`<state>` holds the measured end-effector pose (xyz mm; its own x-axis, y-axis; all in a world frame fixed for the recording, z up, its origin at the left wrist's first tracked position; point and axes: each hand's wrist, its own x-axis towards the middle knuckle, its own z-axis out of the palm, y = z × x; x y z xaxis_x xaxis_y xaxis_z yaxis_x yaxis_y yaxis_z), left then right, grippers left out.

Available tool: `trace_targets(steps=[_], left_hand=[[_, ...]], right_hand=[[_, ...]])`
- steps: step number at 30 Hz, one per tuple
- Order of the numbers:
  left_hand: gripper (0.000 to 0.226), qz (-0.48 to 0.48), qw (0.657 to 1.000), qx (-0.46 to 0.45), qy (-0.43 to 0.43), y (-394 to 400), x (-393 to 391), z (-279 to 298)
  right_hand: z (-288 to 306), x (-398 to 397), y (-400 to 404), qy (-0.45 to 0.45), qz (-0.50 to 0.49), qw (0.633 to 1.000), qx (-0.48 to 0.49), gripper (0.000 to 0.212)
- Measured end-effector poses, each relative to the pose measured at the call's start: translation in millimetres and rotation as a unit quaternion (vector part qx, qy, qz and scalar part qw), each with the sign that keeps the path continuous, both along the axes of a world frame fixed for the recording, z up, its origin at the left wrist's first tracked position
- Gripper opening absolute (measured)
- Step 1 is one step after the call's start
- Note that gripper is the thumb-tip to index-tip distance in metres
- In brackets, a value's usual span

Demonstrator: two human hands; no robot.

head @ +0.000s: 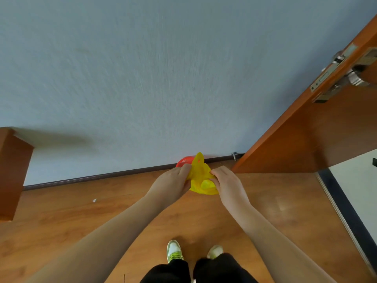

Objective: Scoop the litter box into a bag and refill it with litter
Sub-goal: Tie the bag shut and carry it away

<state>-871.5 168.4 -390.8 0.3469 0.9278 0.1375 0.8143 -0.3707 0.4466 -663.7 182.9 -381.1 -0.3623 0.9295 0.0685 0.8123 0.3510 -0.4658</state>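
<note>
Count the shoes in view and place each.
2: left shoe and right shoe side by side on the wooden floor at the bottom, both partly hidden by black trouser legs.

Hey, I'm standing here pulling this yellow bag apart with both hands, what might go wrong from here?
The thin bag is bunched between the left hand and right hand; pulling hard might tear it, and litter would leak later. The red basket sits half hidden behind the bag, so you might kick it stepping forward. The open door stands close on your right.
</note>
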Motion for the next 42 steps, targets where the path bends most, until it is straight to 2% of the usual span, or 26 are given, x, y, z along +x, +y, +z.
trace_targets(steps=[3, 8, 17, 21, 35, 39, 42], left_hand=[[0.050, 0.036, 0.999, -0.022, 0.008, 26.6, 4.9, -14.4], [0.038, 0.020, 0.998, -0.027, 0.049, 70.3, 4.3, -45.6], [0.036, 0.016, 0.994, -0.018, 0.107, 129.9, 13.2, -131.6], [0.037, 0.041, 0.994, -0.024, 0.093, 145.0, 14.2, -191.3], [0.034, 0.052, 0.993, -0.024, 0.105, 184.2, 28.5, -470.7], [0.027, 0.052, 0.989, -0.004, 0.138, 189.5, 31.5, -537.0], [0.032, 0.052, 0.983, 0.022, 0.174, 188.3, 34.2, -580.0]], right_hand=[[-16.1, 0.3, 30.4, 0.017, 0.008, 1.000, 0.006, 0.010], [-59.3, 2.1, 83.8, 0.022, 0.036, 0.999, -0.003, 0.009], [-158.2, 17.1, 159.3, 0.010, 0.111, 0.994, -0.020, 0.022], [-213.1, 17.7, 180.5, 0.018, 0.125, 0.992, -0.021, 0.023], [-489.4, 16.4, 217.3, -0.014, 0.096, 0.995, -0.015, 0.025], [-555.1, 13.3, 221.1, -0.030, 0.104, 0.994, -0.002, 0.027], [-593.6, 11.1, 221.6, -0.032, 0.105, 0.994, 0.004, 0.032]])
